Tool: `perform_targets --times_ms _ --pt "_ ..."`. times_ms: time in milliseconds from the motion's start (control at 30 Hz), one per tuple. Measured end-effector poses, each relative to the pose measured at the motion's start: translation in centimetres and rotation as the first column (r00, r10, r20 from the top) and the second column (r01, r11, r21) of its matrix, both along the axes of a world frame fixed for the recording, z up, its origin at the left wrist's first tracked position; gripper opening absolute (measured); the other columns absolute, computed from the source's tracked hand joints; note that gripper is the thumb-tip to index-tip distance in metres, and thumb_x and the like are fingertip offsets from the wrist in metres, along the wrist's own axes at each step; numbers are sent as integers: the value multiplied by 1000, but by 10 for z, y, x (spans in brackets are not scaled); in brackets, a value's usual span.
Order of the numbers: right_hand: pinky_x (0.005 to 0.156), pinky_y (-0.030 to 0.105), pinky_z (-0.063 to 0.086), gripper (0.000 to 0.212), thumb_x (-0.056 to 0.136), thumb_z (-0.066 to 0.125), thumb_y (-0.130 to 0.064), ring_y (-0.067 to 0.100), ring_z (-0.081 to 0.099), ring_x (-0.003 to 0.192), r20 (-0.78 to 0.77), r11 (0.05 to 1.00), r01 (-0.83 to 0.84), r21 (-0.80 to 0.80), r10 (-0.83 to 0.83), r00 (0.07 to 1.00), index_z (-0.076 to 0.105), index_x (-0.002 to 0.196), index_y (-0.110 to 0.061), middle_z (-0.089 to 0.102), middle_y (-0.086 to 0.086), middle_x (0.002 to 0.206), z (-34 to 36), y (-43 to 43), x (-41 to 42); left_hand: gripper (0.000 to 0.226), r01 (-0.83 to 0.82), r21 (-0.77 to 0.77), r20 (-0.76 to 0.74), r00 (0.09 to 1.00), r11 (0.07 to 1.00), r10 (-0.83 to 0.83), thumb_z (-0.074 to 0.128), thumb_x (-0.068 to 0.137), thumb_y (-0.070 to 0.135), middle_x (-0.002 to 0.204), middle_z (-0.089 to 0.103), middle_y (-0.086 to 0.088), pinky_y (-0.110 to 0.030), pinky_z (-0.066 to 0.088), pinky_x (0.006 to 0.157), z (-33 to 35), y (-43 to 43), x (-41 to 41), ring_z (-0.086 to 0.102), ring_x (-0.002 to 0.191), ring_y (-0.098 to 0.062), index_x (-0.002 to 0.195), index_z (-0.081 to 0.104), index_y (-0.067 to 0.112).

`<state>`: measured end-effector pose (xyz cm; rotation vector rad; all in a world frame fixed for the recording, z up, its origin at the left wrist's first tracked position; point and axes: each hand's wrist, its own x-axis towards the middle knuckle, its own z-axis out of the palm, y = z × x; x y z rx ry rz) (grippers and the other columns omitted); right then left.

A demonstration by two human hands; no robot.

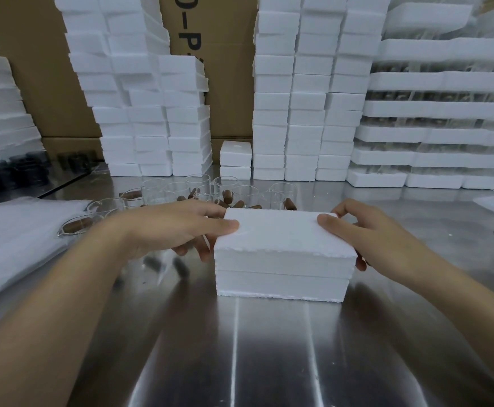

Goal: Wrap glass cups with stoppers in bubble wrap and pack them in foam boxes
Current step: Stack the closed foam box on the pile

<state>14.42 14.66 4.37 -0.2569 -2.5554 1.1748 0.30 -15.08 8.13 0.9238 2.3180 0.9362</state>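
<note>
Glass cups [224, 185] crowd behind foam box [284, 259].

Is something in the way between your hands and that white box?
No, nothing visible. The left hand and the right hand both hold the foam box directly at its two ends, thumbs on top.

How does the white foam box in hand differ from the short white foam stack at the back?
The white foam box is gripped at both ends by the left hand and right hand; the short white foam stack stands untouched. The held box is at the front of the steel table; the short stack is at the back, behind the clear glass cups. Both are white, rectangular, in two layers.
</note>
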Motion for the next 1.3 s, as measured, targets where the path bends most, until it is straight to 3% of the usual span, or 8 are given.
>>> perform_targets --times_ms 167,333,600,700,833,933,1067,1300 --pt "63 35 44 38 94 58 -68 14 54 49 29 1000 -4 -11 5 1000 58 93 -30 66 -1 63 1 -1 0 31 -5 0 44 999 1000 5 61 104 57 97 68 2 -20 37 55 -2 0 -3 55 68 -9 125 74 38" --pt "64 36 43 40 94 60 -67 15 53 50 41 999 -8 -32 9 999 58 93 -27 64 1 64 3 -2 2 34 -16 11 62 998 1000 16 62 104 54 89 63 5 -21 31 54 -3 2 -1 49 64 -12 123 75 28" --pt "63 33 42 41 92 63 -66 14 49 49 52 996 3 -89 2 999 60 94 -25 63 0 64 4 -3 3 29 -43 9 121 992 999 42 62 105 53 79 65 13 -20 32 52 -2 2 1 49 62 -10 122 76 34" --pt "64 33 42 50 86 61 -78 14 53 51 75 997 18 -80 -12 997 62 92 -29 63 -3 62 6 -2 4 37 -75 23 148 986 997 71 67 101 55 81 66 8 -21 35 51 -2 2 1 52 62 -11 121 75 26" --pt "53 25 39 74 74 47 -97 17 59 54 318 997 -32 -69 52 947 72 84 -28 67 -3 64 7 2 5 38 -123 39 169 979 992 115 70 97 60 75 65 9 -21 35 49 -2 4 2 54 61 -9 92 83 25" --pt "46 18 35 87 69 39 -104 18 62 56 449 996 -55 -76 83 890 81 85 -28 72 -2 71 7 5 5 40 -162 9 181 971 987 158 70 96 64 76 69 7 -20 38 46 -2 6 5 57 59 -7 85 86 28" --pt "47 20 40 88 72 43 -101 21 70 62 446 991 -47 -127 99 889 82 99 -27 78 9 91 6 4 6 47 -213 -18 186 959 977 213 68 96 64 82 75 -2 -21 42 46 -1 9 8 63 61 -11 88 87 22" --pt "54 29 55 77 84 50 -88 29 74 71 401 960 -82 -266 187 897 83 90 -19 79 17 85 8 6 10 62 -307 118 91 950 944 298 63 99 62 68 71 5 -18 47 49 -9 31 12 58 47 -5 106 77 2"
